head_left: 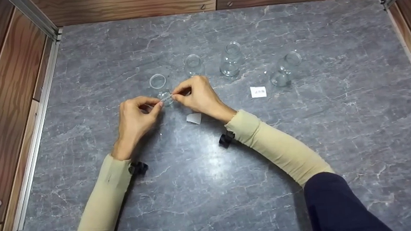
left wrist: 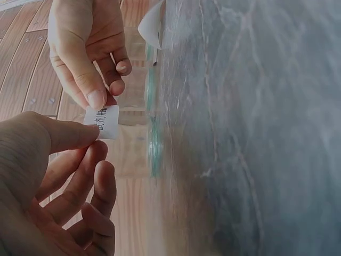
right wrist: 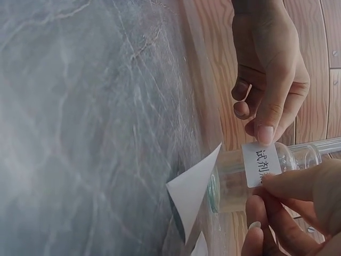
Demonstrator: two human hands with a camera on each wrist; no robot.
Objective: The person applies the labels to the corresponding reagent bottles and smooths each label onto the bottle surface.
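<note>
A small white label (right wrist: pixel 254 160) with handwritten characters is stretched between my two hands. My left hand (head_left: pixel 137 117) pinches one end of it between thumb and forefinger, and my right hand (head_left: pixel 200 95) pinches the other end the same way. Just behind the label stands a clear glass bottle (head_left: pixel 157 81), partly hidden by the fingers in the head view. A curled piece of white paper (head_left: pixel 194 118) lies on the table below the right hand. In the left wrist view the label (left wrist: pixel 110 121) faces the camera with its writing showing.
More clear glass bottles stand behind and to the right: one bottle (head_left: pixel 193 62) beyond the right hand, a second bottle (head_left: pixel 230 68), and a third bottle (head_left: pixel 279 78) farthest right. Another white label (head_left: pixel 258 92) with writing lies near that one. Wood-patterned panels (head_left: pixel 127 4) border the grey table (head_left: pixel 212 203).
</note>
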